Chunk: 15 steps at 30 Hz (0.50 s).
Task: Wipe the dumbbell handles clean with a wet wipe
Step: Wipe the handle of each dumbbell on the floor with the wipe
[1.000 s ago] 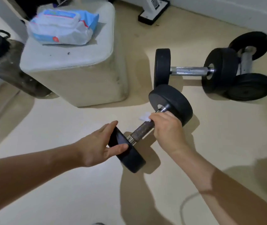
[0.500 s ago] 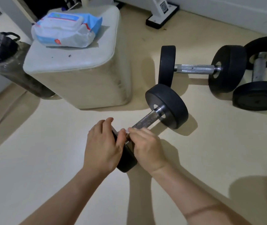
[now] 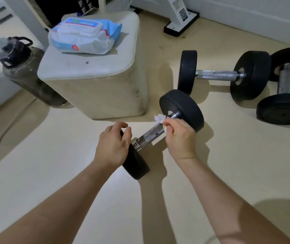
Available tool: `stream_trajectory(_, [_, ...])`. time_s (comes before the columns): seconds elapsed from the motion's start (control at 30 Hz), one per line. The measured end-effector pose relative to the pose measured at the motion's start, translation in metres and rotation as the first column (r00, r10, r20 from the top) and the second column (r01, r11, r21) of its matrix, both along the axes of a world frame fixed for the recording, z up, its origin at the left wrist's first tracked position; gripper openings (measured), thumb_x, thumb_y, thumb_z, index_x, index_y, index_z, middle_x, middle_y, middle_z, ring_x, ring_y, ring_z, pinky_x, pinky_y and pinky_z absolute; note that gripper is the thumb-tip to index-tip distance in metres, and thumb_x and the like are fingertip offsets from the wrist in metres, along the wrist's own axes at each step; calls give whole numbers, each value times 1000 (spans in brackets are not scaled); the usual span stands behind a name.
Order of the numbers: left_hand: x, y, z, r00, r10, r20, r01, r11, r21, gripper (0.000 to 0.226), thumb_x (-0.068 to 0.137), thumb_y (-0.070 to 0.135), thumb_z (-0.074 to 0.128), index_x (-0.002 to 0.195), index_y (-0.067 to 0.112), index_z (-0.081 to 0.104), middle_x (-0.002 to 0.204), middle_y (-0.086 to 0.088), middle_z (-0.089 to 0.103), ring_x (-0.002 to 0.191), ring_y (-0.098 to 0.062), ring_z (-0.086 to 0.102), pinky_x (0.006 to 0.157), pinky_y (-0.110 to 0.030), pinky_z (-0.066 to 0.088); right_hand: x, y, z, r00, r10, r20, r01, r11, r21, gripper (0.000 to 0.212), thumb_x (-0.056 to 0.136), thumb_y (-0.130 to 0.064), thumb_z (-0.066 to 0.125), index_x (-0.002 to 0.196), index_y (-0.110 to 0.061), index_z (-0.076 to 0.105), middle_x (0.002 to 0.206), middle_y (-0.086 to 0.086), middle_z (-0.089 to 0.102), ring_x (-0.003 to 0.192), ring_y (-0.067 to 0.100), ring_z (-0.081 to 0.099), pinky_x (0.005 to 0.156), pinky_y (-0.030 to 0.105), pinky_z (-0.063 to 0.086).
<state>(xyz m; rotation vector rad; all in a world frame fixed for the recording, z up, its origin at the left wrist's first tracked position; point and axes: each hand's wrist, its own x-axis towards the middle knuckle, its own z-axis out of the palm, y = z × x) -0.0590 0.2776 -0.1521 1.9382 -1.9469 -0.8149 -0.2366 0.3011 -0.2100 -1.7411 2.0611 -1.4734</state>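
Noted at far left a dark water bottle [image 3: 22, 67] upright on the floor, just beside a padded stool [image 3: 94, 88] carrying a pack of wet wipes [image 3: 82, 36]. Recorded the left hand [image 3: 113, 147] curled over the upper rim of the closer plate of the near dumbbell [image 3: 147, 138], grasping and steadying it on the floor. Traced the handle [image 3: 155, 131] from that plate up and rightward to the farther plate: long axis diagonal, leading away from the body. Found the right hand [image 3: 181, 138] at the far end of that handle, clenched round a crumpled wet wipe [image 3: 159, 118] and pressing it against the steel just short of the farther plate. Judged the right hand nearer the work, with the bare knurled stretch lying down-left of it, toward the left hand; any coming stroke best kept along that axis. Logged a 2nd dumbbell [image 3: 218, 74] and a 3rd dumbbell [image 3: 285, 81] farther right, clear of both hands.
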Motion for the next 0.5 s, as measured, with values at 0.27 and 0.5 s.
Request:
stream_trajectory(0.27, [-2, 6, 4, 970, -137, 201, 186, 950, -252, 26, 97, 32, 42, 105, 19, 63, 105, -6, 59, 101, -33, 49, 84, -39, 42, 33, 28, 43, 758, 4, 652, -289, 898, 331, 21, 81, 6, 58, 75, -10, 70, 72, -1, 71, 64, 13, 64, 68, 28, 54])
stream_trajectory(0.5, [-4, -4, 28, 858, -174, 482, 258, 960, -112, 26, 97, 33, 40, 113, 19, 55, 102, -8, 56, 99, -32, 49, 76, -39, 45, -24, 58, 145, -259, -84, 962, -433, 901, -38, 26, 90, 10, 47, 101, -9, 62, 82, 9, 65, 59, 12, 57, 48, 13, 47])
